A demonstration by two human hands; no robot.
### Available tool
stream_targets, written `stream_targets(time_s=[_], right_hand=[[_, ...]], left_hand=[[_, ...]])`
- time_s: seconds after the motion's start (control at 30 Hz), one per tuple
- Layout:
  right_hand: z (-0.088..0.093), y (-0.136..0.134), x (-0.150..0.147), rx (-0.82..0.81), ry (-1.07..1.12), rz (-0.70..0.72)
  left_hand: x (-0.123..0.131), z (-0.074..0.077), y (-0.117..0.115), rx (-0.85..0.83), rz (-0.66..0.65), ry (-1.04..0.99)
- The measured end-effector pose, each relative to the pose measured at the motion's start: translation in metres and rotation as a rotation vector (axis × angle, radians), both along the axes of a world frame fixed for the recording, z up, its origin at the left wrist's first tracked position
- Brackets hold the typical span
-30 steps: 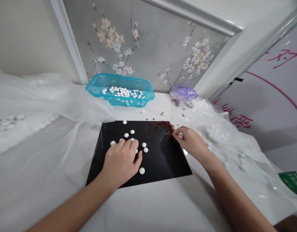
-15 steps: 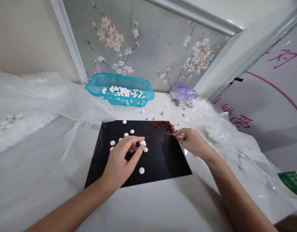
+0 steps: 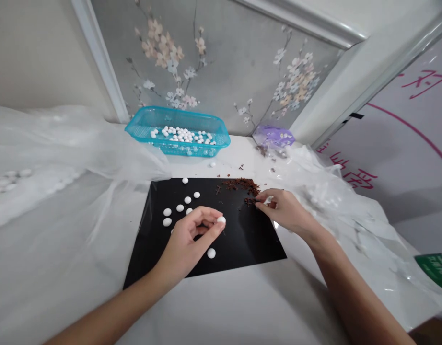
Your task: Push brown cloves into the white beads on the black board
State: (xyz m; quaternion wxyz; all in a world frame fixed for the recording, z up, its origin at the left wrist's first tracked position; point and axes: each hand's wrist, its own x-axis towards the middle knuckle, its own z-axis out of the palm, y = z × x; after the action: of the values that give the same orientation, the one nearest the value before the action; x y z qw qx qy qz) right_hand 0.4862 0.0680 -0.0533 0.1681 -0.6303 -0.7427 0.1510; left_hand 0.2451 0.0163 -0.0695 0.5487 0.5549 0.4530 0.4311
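A black mat (image 3: 238,239) lies on the white table with several small white round pieces (image 3: 178,208) scattered on its left half. My left hand (image 3: 187,239) hovers over the mat and pinches one white piece (image 3: 221,220) between thumb and forefinger. Another white piece (image 3: 211,253) lies just beside that hand. My right hand (image 3: 284,211) rests at the mat's right edge, fingers pinched together next to a heap of brown crumbs (image 3: 242,184); what it holds is hidden.
A turquoise basket (image 3: 134,128) with several white pieces stands at the back against a flowered wall panel. A purple bag (image 3: 273,136) sits to its right. Crumpled clear plastic sheets (image 3: 63,158) lie on both sides. A green packet (image 3: 436,270) shows at the right edge.
My left hand went from lying flat on the white pieces to lifting one in a pinch and carrying it right. My right hand stayed by the crumbs, its fingers shifting slightly.
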Motion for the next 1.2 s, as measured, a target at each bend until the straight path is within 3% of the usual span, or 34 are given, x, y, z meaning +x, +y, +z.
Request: stream_targets(time_s=[0.17,0.4,0.57,0.67,0.8,1.2], right_hand=[[0.001,0.0,-0.001,0.016,-0.032,0.098],[-0.001,0.001,0.0,0.087,-0.102,0.128],[-0.001,-0.014,-0.021,0.19,0.326,0.057],[0.0,-0.031,-0.043,0.24,0.517,0.122],[0.0,-0.048,-0.064,0.327,0.528,0.236],[-0.008,-0.056,-0.073,0.293,0.615,0.222]], left_hand=[[-0.002,0.004,0.002,-0.069,-0.034,-0.026],[-0.005,0.01,0.007,-0.169,-0.091,-0.112],[-0.008,0.006,0.007,-0.233,-0.137,-0.197],[-0.007,0.005,0.008,-0.216,-0.148,-0.193],[-0.005,0.005,0.008,-0.149,-0.137,-0.159],[-0.006,0.002,0.011,-0.214,-0.198,-0.173]])
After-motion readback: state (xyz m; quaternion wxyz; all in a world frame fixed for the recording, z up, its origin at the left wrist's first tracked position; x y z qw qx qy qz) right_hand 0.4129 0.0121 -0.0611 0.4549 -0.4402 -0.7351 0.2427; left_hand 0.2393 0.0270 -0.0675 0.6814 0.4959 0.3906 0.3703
